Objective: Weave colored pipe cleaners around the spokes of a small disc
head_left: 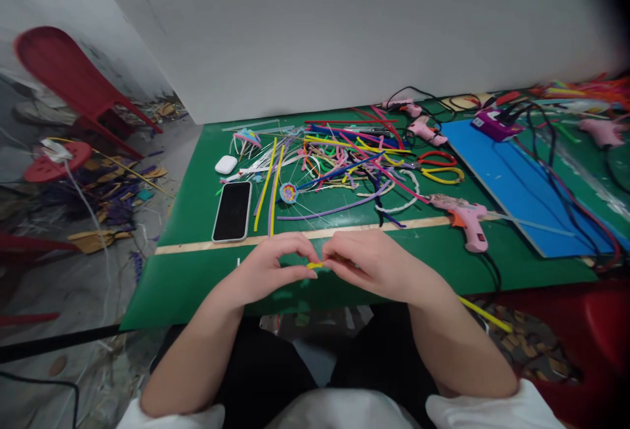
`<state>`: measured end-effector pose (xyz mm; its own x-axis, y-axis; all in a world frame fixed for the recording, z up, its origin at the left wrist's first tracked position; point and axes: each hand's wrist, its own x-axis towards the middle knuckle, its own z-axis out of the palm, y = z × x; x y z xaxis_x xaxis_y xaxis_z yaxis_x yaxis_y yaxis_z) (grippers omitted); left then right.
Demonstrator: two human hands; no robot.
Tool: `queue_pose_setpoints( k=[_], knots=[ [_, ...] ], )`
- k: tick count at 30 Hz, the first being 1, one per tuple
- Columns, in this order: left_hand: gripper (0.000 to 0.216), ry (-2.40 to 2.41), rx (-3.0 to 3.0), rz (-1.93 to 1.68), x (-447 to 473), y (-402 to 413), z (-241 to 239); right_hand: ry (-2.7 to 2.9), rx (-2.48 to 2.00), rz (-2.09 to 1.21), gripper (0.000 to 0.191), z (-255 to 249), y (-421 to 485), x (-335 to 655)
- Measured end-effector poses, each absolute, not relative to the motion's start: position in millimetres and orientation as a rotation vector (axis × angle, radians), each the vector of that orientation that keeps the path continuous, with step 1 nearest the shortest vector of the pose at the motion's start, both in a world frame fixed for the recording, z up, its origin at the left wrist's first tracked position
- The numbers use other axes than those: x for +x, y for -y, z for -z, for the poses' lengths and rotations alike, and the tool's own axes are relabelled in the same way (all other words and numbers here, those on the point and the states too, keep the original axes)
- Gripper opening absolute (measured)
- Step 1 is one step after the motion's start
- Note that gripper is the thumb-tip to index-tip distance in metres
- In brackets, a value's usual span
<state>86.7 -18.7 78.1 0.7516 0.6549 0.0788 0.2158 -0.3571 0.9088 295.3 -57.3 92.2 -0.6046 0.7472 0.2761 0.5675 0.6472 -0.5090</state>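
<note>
Over the near edge of the table, my left hand (280,262) and my right hand (367,260) meet with fingertips pinched. Between them shows a short bent bit of yellow pipe cleaner (314,265), held by both. A longer yellow strand (485,314) sticks out beyond my right forearm; whether it is the same piece is hidden. Just behind my hands lie straight yellow pipe cleaners (266,186), a purple one (335,209) and a small round flower-like piece (289,193) with thin wires around it.
A phone (232,212) and white earbud case (226,164) lie left. Mixed pipe cleaners (339,153) pile up mid-table. At right are scissors (443,175), a pink glue gun (467,219), a blue board (522,186) and a purple power block (497,126) with cables. A white panel (344,35) stands behind.
</note>
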Motion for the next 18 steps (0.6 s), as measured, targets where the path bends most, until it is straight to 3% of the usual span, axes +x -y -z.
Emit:
queue_pose_setpoints(
  k=[8, 18],
  knots=[
    [0.013, -0.517, 1.612, -0.580, 85, 15, -70, 2.364, -1.019, -0.636, 0.016, -98, 57, 297],
    [0.017, -0.988, 1.794, -0.403, 96, 17, -71, 2.495, -1.225, -0.061, 0.017, -88, 65, 291]
  ],
)
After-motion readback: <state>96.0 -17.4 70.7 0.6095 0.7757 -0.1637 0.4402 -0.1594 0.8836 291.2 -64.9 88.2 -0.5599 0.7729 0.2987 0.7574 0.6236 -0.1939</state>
